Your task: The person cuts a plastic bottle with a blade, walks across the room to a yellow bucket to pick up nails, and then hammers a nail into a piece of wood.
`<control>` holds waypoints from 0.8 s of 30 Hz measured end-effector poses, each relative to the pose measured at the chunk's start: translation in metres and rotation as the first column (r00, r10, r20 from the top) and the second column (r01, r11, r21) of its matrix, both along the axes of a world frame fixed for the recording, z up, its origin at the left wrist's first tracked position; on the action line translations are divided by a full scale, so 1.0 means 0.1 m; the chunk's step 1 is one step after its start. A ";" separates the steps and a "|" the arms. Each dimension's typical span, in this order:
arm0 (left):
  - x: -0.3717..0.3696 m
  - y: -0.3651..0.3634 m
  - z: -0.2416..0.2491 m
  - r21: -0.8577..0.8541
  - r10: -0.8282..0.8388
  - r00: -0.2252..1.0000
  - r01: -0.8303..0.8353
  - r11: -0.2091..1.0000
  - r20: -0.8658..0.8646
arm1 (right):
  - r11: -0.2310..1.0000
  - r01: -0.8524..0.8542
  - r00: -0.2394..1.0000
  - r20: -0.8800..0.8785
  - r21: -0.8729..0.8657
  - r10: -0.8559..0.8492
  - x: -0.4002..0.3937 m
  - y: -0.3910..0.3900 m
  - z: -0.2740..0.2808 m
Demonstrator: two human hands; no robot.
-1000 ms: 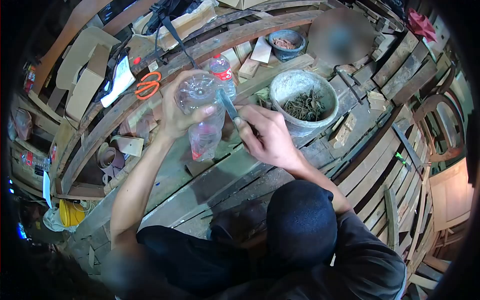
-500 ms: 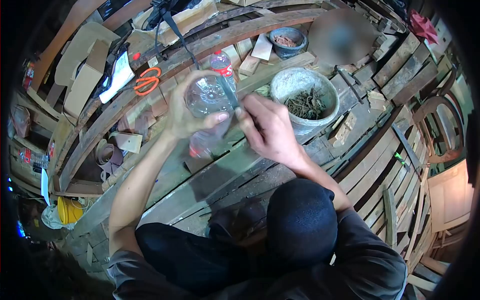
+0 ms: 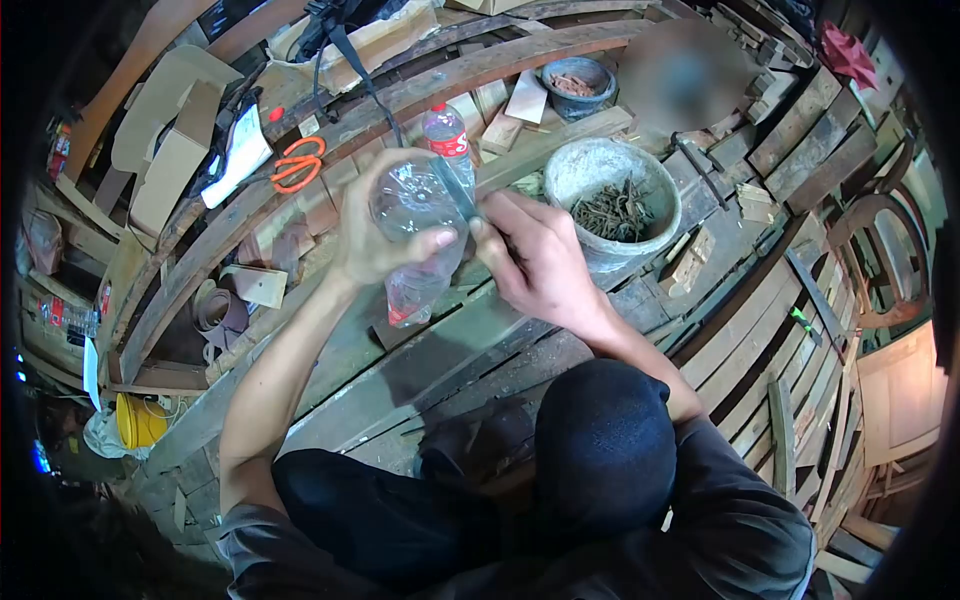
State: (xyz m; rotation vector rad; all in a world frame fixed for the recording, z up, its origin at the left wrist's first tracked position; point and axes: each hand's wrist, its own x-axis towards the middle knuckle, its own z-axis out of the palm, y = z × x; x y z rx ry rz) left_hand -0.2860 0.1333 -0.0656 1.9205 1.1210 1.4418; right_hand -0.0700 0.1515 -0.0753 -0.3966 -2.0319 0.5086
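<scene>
Left of the pot [image 3: 663, 215], the left hand [image 3: 368, 225] wraps fingers and thumb around a clear, thin-walled plastic bottle [image 3: 412, 190], its ridged round base turned up. The right hand [image 3: 540, 255], just beside the pot, pinches a flat metal blade [image 3: 455, 185] between thumb and curled fingers; the blade crosses the base's edge, contact unclear. The pot is round, chalky and rough, with dry, crinkled leaves [image 3: 615, 210] inside. Beyond it sits a smaller tub [image 3: 578, 103]; well to its left lie scissors [image 3: 297, 161] with looped orange handles.
</scene>
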 end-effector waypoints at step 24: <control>0.09 -0.05 0.05 0.011 0.054 0.995 -0.053 0.999 -0.079 | 0.999 0.027 1.000 -0.004 -0.024 -0.027 0.04 -0.02 -0.03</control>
